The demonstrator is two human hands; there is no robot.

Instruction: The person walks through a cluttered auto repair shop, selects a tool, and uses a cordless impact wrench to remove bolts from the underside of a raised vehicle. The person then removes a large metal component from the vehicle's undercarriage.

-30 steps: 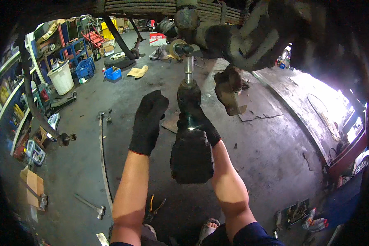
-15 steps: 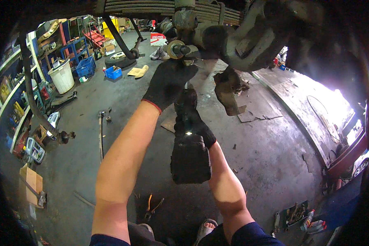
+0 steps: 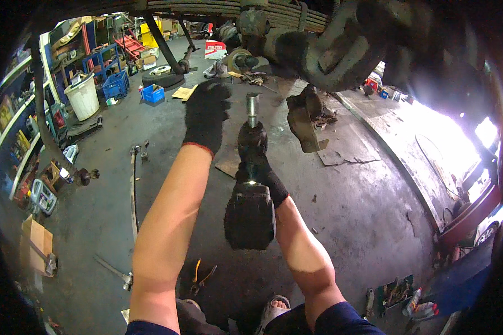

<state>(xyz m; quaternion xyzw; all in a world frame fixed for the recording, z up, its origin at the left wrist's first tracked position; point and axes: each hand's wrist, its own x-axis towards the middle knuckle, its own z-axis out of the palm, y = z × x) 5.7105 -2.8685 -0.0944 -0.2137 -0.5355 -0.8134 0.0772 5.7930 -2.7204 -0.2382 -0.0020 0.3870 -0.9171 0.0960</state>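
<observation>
In a black glove, my right hand (image 3: 271, 181) grips a dark cordless impact wrench (image 3: 250, 215) by its handle, and a small light glows on the tool. A shiny metal socket (image 3: 252, 105) sits on its upper end, pointing up and away from me. My left hand (image 3: 205, 114), in a black glove with a red cuff edge, is raised just left of the socket, not touching it. Its fingers are loosely bent and apart, with nothing visible in them. Beyond the socket, a round bushing end with a bolt (image 3: 240, 60) hangs under the vehicle.
Leaf springs (image 3: 207, 8) and dark axle parts (image 3: 341, 61) cross overhead. A bent metal bracket (image 3: 304, 123) hangs at right. On the floor lie a long bar (image 3: 133, 192), a hammer (image 3: 114, 271), orange-handled pliers (image 3: 198, 279) and a tool tray (image 3: 395, 295). Shelving lines the left.
The impact wrench has come down and away from the bushing, and its socket now shows fully. My left hand has moved off the socket area to the left, and its fingers have loosened.
</observation>
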